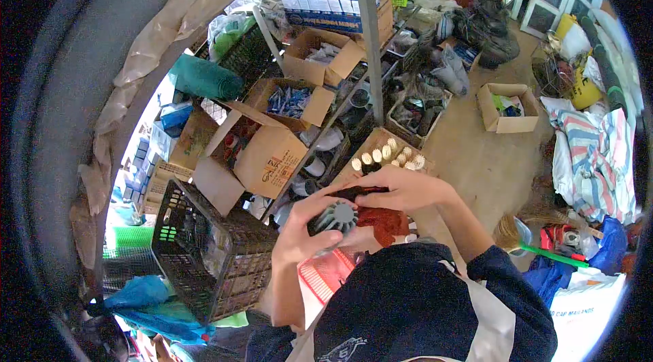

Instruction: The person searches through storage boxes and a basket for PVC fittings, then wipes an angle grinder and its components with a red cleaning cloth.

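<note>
My left hand (299, 229) is wrapped around a grey ribbed cylinder (338, 218), its round fluted end turned up toward me. Close beside it, my right hand (405, 188) has its fingers bent over a dark reddish-brown piece (357, 192) that meets the left fingers; what kind of thing this piece is, I cannot tell. Just below the hands hangs a bunched rust-red net or cloth (386, 225). A red plastic basket (323, 273) sits under my left wrist. Beyond my right hand, a cardboard box (373, 139) holds several cream-coloured ribbed pieces (378, 155).
Left of me stands a black plastic crate (235, 273), tilted. Open cardboard boxes (272, 165) line the rack behind a metal post (371, 42). On the floor ahead is a small carton (507, 110). Striped sacks (592, 158) and a broom (510, 233) lie to the right.
</note>
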Tool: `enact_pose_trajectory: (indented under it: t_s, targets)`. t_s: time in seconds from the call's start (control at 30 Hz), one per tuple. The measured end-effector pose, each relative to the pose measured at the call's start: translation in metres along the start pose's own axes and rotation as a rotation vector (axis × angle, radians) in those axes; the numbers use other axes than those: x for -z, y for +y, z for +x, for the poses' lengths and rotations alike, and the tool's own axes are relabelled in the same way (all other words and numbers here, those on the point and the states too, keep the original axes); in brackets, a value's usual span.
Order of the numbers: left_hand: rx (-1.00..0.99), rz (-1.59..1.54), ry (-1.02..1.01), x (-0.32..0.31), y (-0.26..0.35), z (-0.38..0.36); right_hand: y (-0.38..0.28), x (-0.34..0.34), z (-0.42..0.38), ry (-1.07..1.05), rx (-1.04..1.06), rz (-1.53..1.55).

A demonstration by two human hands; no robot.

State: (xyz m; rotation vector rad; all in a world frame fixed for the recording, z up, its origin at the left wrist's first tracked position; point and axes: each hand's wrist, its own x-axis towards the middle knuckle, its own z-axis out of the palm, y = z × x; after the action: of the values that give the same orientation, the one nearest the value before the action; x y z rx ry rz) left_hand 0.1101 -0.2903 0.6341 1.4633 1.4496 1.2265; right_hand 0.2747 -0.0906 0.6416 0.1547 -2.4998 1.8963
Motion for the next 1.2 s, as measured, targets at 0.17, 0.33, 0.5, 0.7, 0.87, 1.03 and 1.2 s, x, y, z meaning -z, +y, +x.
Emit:
enact_pose_trajectory:
  t_s: [0.17, 0.33, 0.5, 0.7, 0.87, 1.03, 1.2]
  targets:
    - [0.004, -0.061, 0.237, -0.012, 0.022, -0.014, 0.009, -0.016, 0.001, 0.222, 0.154, 0.067]
    - [-0.027, 0.146, 0.456, -0.008, 0.049, -0.014, 0.04, -0.003, 0.0, 0.158, 0.009, -0.218]
    - [-0.103, 0.614, 0.548, 0.01, 0.066, -0.015, 0.095, -0.022, 0.007, 0.437, 0.141, -0.423]
    - [-0.024, 0.606, 0.722, 0.022, 0.081, -0.032, 0.111, -0.046, 0.016, 0.429, -0.033, -0.419]
    - [-0.006, 0.569, 0.805, 0.034, 0.095, -0.038, 0.157, -0.085, 0.035, 0.526, 0.031, -0.152]
    - [-0.045, 0.539, 0.896, 0.032, 0.1, -0.032, 0.219, -0.104, 0.019, 0.357, 0.044, -0.03]
    - [0.011, 0.534, 0.887, 0.029, 0.109, -0.024, 0.18, -0.114, -0.002, 0.282, -0.016, 0.012]
